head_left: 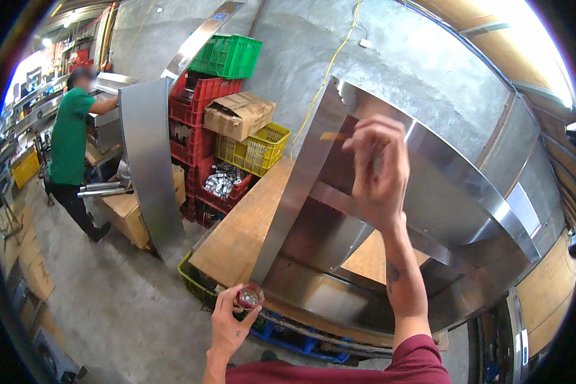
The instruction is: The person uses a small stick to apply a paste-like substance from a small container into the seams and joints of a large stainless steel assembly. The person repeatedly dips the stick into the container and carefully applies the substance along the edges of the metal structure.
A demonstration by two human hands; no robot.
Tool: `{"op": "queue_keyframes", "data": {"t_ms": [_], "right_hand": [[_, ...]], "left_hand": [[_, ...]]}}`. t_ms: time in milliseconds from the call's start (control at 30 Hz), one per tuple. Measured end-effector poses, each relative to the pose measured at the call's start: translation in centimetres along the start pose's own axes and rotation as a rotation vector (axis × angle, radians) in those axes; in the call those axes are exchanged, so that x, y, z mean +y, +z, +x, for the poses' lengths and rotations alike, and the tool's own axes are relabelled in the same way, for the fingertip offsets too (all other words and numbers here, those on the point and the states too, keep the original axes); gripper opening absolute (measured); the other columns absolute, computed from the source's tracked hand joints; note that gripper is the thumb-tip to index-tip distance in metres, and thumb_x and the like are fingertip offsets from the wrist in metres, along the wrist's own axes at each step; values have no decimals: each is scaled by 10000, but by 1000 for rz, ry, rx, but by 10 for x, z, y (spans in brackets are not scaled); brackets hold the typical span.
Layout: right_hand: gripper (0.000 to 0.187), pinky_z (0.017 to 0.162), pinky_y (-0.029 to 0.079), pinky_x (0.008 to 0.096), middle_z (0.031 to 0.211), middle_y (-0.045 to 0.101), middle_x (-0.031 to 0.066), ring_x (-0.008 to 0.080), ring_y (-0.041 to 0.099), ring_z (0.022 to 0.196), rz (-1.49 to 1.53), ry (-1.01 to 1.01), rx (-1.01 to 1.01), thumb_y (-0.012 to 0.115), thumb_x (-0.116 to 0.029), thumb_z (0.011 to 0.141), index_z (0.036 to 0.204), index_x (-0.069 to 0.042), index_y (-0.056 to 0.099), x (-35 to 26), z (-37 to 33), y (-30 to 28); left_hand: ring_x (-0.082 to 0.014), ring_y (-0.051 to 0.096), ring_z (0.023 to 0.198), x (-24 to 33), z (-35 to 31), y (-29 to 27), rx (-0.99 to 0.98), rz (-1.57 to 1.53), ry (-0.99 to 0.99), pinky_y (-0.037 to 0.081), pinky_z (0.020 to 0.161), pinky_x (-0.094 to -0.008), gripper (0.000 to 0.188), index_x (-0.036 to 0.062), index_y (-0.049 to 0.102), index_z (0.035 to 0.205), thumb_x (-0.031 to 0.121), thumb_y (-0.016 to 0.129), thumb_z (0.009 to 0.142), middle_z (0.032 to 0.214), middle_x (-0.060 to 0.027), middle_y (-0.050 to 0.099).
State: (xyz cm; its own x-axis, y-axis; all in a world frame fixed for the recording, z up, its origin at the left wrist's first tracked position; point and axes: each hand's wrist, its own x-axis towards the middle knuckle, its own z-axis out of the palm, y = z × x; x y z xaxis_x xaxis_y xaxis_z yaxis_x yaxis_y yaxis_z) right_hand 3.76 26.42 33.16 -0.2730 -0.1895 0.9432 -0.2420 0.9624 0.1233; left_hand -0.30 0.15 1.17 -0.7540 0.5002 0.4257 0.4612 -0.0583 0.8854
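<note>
At the near edge of the wooden board, my left hand (232, 321) is closed around a small round jar (249, 296) with a reddish rim and something shiny inside. My right hand (381, 163) is raised over a large stainless-steel housing (294, 211), its fingers pinched and a little blurred. A thin yellow-orange stick-like thing (330, 136) juts from the fingertips toward the left; its exact kind is not clear. The housing lies open side up, with a crossbar inside and brown wood showing through a gap.
The housing rests on a wooden board (237, 240) above crates. Red crates (189, 144), a yellow crate (272, 137), a green crate (227, 56) and a cardboard box (240, 114) are stacked behind. A person in green (68, 134) stands left, by a tall metal panel (150, 160).
</note>
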Motion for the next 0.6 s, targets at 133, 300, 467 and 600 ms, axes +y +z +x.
{"op": "queue_keyframes", "data": {"t_ms": [133, 300, 467, 600], "right_hand": [[254, 935, 587, 447, 1210, 667, 184, 373, 681, 1096, 158, 105, -380, 781, 53, 1010, 1199, -22, 628, -65, -63, 10], [392, 892, 565, 453, 1259, 642, 165, 368, 677, 1061, 233, 126, -613, 860, 39, 915, 1244, -44, 663, -98, -124, 20], [462, 918, 553, 473, 1305, 618, 179, 375, 655, 1112, 236, 127, -680, 926, -54, 857, 1255, -45, 692, -105, -142, 30], [354, 876, 623, 430, 1304, 625, 170, 345, 690, 1141, 218, 176, -672, 877, 58, 893, 1206, -39, 742, -102, -145, 34]], "left_hand": [[-239, 755, 1068, 1, 19, -3, 31, -18, 104, 675, 842, -359, 672, 40, 646, 1497, 81, 961, 905, 1354, -146, 688], [-346, 733, 1210, 20, 46, -8, 71, 59, 237, 630, 1010, -427, 694, 41, 638, 1509, 97, 960, 896, 1404, -175, 695], [-345, 734, 1258, 29, 38, -10, 60, -31, 178, 665, 986, -404, 744, 46, 625, 1550, 57, 958, 885, 1440, -175, 679], [-251, 750, 1193, 27, 40, -6, 58, -39, 192, 680, 947, -375, 761, 62, 644, 1543, -9, 958, 853, 1452, -146, 668]]}}
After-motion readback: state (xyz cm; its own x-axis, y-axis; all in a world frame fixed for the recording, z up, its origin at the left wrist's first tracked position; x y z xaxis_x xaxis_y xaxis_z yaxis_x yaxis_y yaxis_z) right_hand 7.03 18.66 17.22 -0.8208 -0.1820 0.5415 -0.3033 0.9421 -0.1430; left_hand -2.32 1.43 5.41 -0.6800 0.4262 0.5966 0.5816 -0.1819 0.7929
